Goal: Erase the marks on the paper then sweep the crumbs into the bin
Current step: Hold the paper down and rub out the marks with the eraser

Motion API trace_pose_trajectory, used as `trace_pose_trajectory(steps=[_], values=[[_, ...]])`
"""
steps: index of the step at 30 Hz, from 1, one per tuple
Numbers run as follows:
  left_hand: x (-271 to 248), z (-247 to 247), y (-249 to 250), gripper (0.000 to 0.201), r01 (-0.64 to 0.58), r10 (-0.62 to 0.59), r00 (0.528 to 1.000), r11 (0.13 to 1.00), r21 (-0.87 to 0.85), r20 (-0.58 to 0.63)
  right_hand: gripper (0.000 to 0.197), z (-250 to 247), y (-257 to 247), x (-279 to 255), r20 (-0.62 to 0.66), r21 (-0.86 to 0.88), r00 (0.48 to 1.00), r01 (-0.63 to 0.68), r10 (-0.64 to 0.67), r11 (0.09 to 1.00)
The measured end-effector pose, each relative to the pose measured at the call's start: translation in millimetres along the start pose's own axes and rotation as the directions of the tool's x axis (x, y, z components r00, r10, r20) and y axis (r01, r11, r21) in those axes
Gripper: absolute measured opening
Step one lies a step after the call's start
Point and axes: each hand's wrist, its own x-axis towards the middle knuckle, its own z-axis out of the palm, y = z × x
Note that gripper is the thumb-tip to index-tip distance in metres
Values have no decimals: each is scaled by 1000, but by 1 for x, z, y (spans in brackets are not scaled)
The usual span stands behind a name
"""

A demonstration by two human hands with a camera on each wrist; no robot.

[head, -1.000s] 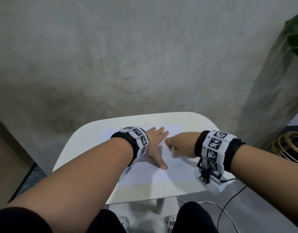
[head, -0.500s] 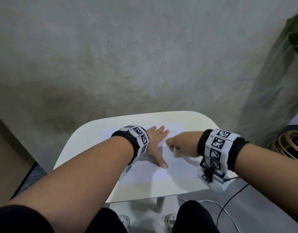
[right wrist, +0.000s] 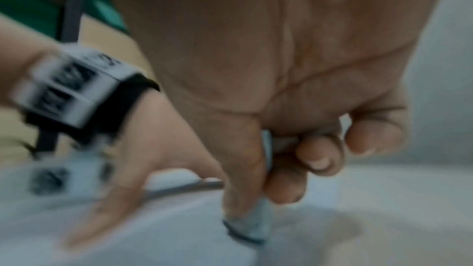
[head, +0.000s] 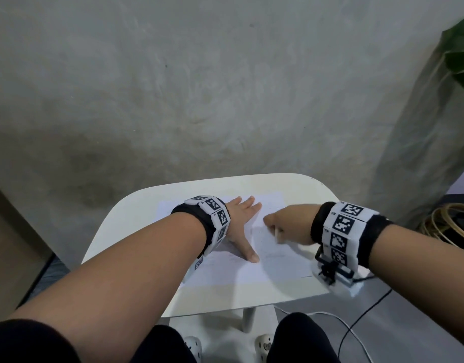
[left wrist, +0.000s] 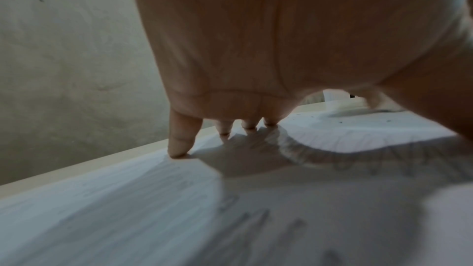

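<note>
A white sheet of paper (head: pixel 275 268) with faint pencil marks lies on the small white table (head: pixel 136 213). My left hand (head: pixel 242 226) presses flat on the sheet, fingers spread and straight. In the left wrist view the fingertips (left wrist: pixel 179 147) touch the paper (left wrist: pixel 128 199). My right hand (head: pixel 288 226) pinches a white eraser (head: pixel 276 233) and holds its tip on the paper just right of my left thumb. In the right wrist view the eraser (right wrist: pixel 252 228) is blurred, its darkened end on the paper (right wrist: pixel 166 240). A few dark crumbs (left wrist: pixel 340 122) dot the sheet.
A grey wall (head: pixel 199 87) rises right behind the table. Green plant leaves (head: pixel 459 53) hang at the upper right, a coil of cane rings (head: pixel 451 224) sits on the floor at the right, and cables (head: pixel 356 326) trail under the table. No bin is in view.
My right hand with the eraser has shifted slightly to the right and back over the paper. My left hand stays pressed in the same place.
</note>
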Motion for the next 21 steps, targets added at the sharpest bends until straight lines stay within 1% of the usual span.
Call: trace_pose_trajectory(steps=[2, 3, 4, 5, 6, 8, 9, 10, 11, 13, 14, 16, 17, 18, 19, 21], values=[[0, 1, -1, 136, 2, -2, 1000, 1000, -10, -2, 11, -3, 2, -3, -44, -53, 998, -41, 39, 998], [0, 1, -1, 135, 5, -5, 1000, 1000, -9, -7, 14, -1, -3, -5, -41, -73, 999, -15, 12, 997], [-1, 1, 1, 135, 9, -9, 1000, 1000, -3, -11, 15, 4, -9, -4, -10, -77, 999, 46, -47, 996], [-1, 1, 2, 134, 12, -12, 1000, 1000, 6, -17, 12, 9, -15, -5, 26, -46, 995, 96, -95, 994], [-2, 0, 3, 134, 12, -12, 1000, 1000, 12, -17, 8, 9, -16, -5, 32, 3, 995, 97, -97, 995], [-3, -2, 3, 133, 7, -7, 1000, 1000, 8, 1, 5, 4, -4, -1, -27, 45, 1000, 10, -9, 999], [-3, -2, 2, 133, 7, -7, 1000, 1000, 3, 4, 7, 3, 0, 0, -60, 27, 998, -30, 31, 999], [-3, -2, 2, 133, 9, -9, 1000, 1000, 0, 3, 10, 5, -2, 1, -84, 8, 996, -41, 42, 999], [-4, -2, 3, 133, 11, -11, 1000, 1000, 3, -2, 14, 7, -8, 0, -83, -3, 997, -12, 11, 1000], [-4, 0, 5, 133, 17, -16, 1000, 1000, 12, -21, 18, 15, -20, -1, -21, 13, 997, 76, -76, 997], [-4, 0, 5, 133, 14, -13, 1000, 1000, 12, -25, 14, 13, -18, -1, -5, 33, 998, 62, -62, 998], [-4, 0, 3, 133, -1, 1, 1000, 1000, 0, -19, 4, 5, -4, 1, -37, 20, 999, -23, 24, 1000], [-3, 0, 2, 133, -5, 5, 1000, 1000, -4, -17, 6, 3, 0, 1, -58, -14, 997, -58, 57, 998], [-3, 0, 1, 133, -6, 6, 1000, 1000, -7, -16, 11, 4, -2, 1, -63, -44, 996, -58, 56, 997], [-2, 0, 1, 134, -3, 3, 1000, 1000, -6, -18, 15, 7, -7, -1, -45, -60, 999, -19, 16, 998], [-2, 1, 3, 134, 6, -6, 1000, 1000, -1, -26, 16, 13, -18, -5, 28, -3, 995, 97, -97, 995]])
